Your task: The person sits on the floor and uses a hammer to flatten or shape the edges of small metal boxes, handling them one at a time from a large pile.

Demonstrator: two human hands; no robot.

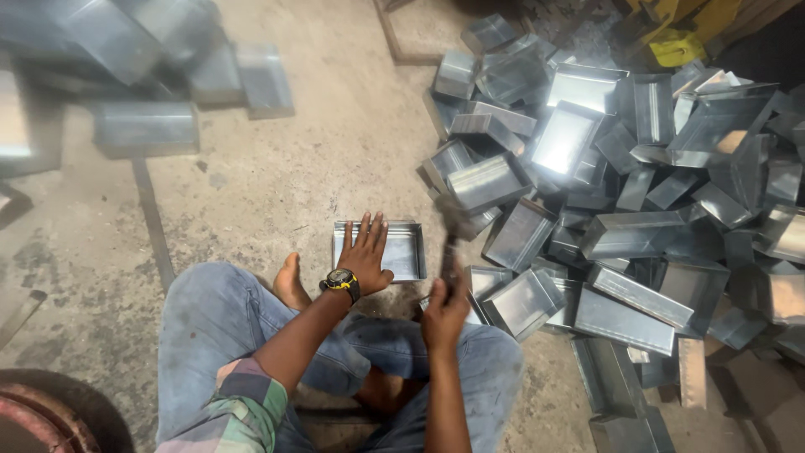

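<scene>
Left hand [366, 252] flat, fingers spread on shallow metal tray [402, 249]; right hand [444, 312] gripping hammer [453, 231] just beside.

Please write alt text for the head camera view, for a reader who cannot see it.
A person sitting on a concrete floor presses the left hand flat on a shallow sheet-metal tray, while the right hand grips a hammer, blurred, above the tray's right edge. A large pile of similar metal trays lies to the right.

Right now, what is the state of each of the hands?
Left hand: open, flat on the metal tray.
Right hand: closed, holding the hammer.
</scene>
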